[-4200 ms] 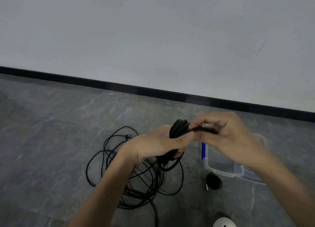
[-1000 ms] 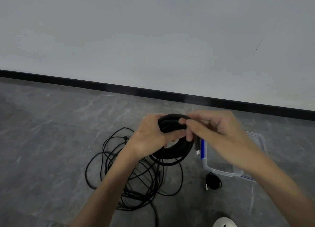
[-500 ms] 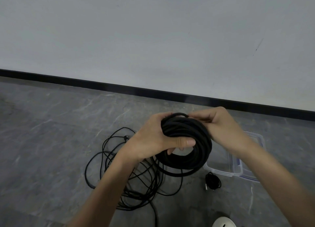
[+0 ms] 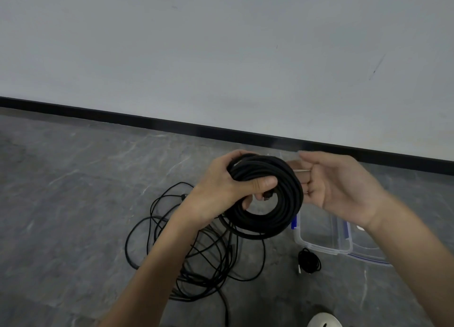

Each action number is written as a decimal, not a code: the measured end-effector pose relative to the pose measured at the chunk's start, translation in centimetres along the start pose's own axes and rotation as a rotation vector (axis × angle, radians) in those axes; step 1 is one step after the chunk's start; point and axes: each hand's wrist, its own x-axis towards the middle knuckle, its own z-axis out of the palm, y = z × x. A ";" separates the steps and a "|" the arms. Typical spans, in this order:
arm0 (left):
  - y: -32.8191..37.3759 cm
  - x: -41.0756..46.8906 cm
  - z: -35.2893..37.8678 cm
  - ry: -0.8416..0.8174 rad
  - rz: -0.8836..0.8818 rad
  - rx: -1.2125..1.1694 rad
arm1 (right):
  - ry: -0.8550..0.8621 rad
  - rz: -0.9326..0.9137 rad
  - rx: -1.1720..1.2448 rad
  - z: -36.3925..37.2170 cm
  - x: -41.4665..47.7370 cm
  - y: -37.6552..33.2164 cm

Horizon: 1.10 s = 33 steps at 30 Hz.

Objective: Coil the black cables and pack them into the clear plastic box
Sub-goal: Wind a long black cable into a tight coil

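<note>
Left hand: the left hand grips the thick black cable coil at its upper left, thumb pressed across the front of the loops and fingers hooked through the middle.
Right hand: the right hand is palm-up right at the coil's far rim with its fingers loosely curled. I cannot tell whether the fingertips touch the loops or pinch something small.
Where the coil is: in the air between the two hands, above the grey stone floor and not in the box.
Risk, springing open: nothing I can see ties the coil, and one hand clamps only one side. If that thumb eases, I would expect the stiff loops to fan out and drop.
Risk, snagging: one outer loop hangs lower than the rest, close over the loose tangle of thin black cables below the left forearm. It could catch there on the way across.
Risk, fit: the coil looks about as wide as the box opening, so it may ride on the rim rather than settle.
Clear plastic box: on the floor under the right hand and wrist, open-topped. What shows of the inside holds nothing, and the rest is hidden by the wrist.
Outside the box: a small wound bundle of thin black cable lies on the floor just beside its near wall, not packed.
</note>
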 end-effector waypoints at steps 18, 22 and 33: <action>-0.8 0.5 0.6 0.209 -0.031 0.127 | 0.107 -0.365 -0.540 3.1 0.5 2.3; -0.9 0.5 0.6 0.215 -0.058 0.075 | 0.209 -0.517 -0.707 3.3 0.5 2.9; -1.2 0.7 0.5 0.310 -0.084 0.044 | 0.497 -1.222 -1.232 3.1 2.1 4.6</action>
